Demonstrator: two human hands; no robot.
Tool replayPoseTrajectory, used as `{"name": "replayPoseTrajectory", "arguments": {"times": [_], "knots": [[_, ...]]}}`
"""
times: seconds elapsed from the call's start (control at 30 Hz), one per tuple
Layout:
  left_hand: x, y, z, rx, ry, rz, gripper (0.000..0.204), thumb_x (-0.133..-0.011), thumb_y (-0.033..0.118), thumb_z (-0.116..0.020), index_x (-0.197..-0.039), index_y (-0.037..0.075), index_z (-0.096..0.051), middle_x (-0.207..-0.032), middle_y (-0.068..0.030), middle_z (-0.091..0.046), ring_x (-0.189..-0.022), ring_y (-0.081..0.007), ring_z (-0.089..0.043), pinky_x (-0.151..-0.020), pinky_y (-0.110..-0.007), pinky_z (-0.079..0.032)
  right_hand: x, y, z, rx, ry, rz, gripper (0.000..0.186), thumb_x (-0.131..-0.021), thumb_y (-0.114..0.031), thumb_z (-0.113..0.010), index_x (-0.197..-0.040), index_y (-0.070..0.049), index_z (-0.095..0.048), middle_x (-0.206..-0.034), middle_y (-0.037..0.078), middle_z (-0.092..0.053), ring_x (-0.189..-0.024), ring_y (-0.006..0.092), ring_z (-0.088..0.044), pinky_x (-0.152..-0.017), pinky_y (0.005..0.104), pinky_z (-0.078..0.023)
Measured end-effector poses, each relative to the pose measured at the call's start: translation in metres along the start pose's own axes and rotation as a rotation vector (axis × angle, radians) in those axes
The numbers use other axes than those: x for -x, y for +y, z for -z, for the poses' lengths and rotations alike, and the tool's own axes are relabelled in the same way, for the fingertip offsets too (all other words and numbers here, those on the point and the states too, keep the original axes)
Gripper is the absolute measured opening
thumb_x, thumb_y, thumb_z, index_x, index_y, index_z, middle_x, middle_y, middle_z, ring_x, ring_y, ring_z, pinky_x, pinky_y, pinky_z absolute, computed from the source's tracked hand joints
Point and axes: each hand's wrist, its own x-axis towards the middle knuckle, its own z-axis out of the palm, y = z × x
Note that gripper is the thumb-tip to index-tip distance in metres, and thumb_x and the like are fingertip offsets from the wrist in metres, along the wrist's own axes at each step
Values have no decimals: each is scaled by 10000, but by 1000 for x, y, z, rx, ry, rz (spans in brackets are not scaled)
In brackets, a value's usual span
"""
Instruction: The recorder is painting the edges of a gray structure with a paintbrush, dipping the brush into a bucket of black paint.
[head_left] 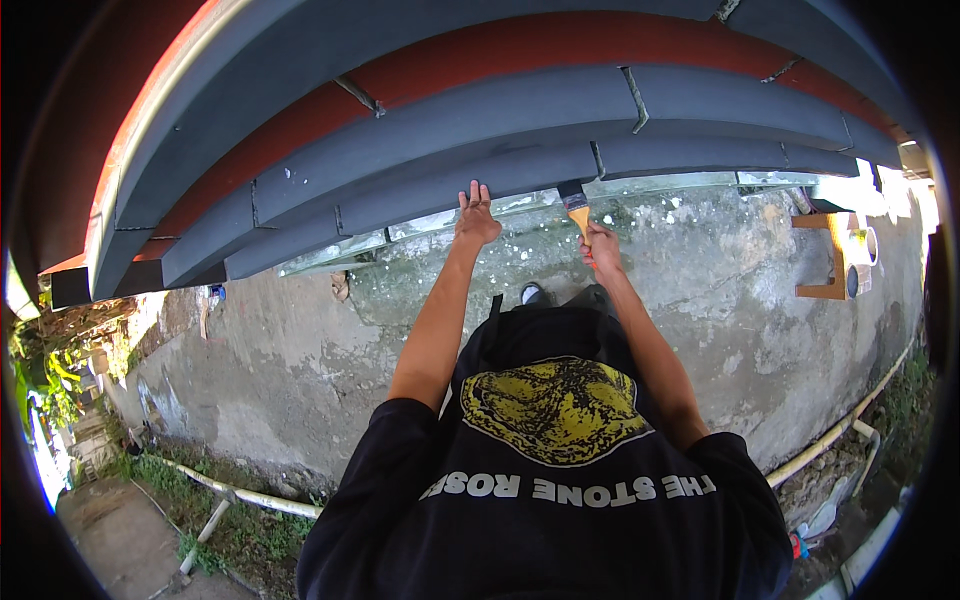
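From my remote view, I'd draw light, even strokes along the grey ledge (520, 166) with the paintbrush (576, 208), gripped in the right hand (602, 250), bristles just beyond its fingers, the left hand (478, 220) loosely spread alongside.

Left: green foliage (62, 380) is growing. Near left: pale pipe (265, 501) is lying. Right: brown box (838, 250) is standing.

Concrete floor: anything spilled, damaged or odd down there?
Yes: white flecks are scattered over the floor near the paintbrush, possibly paint spatter. Its surface also looks patchy and stained rather than evenly grey.
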Motion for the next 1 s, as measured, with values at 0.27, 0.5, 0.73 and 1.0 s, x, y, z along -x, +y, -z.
{"name": "replayPoseTrajectory", "arguments": {"times": [0.27,0.5,0.73,1.0], "knots": [[2,3,3,-24,-1,1,756,-763,198,-453,-1393,62,-59,-1460,-116,10,-1326,-373,-29,-1087,-361,-129,-12,-1,11,-150,178,125,165,-870,-98,-386,-982,-64,-502,-671,23,-465,-478,52,-385,-350,182,-256],[2,0,2,11,4,3,752,-758,192,-453,-1392,59,-71,-1459,-120,4,-1326,-375,-29,-1087,-363,-130,5,-4,5,26,-32,-19,166,-865,-102,-400,-960,-54,-527,-656,13,-463,-464,50,-392,-343,184,-255],[2,3,3,-17,11,-10,754,-755,187,-455,-1392,58,-73,-1458,-124,-3,-1326,-373,-33,-1088,-361,-128,-9,-3,12,-120,147,91,242,-867,-90,-377,-1064,-68,-516,-663,7,-458,-470,43,-373,-353,176,-245],[3,2,4,44,-3,2,748,-760,189,-450,-1394,69,-71,-1460,-107,0,-1326,-371,-29,-1087,-363,-139,4,-1,10,51,-82,-61,244,-870,-101,-390,-1087,-61,-493,-685,20,-468,-485,48,-371,-357,176,-240]]}}
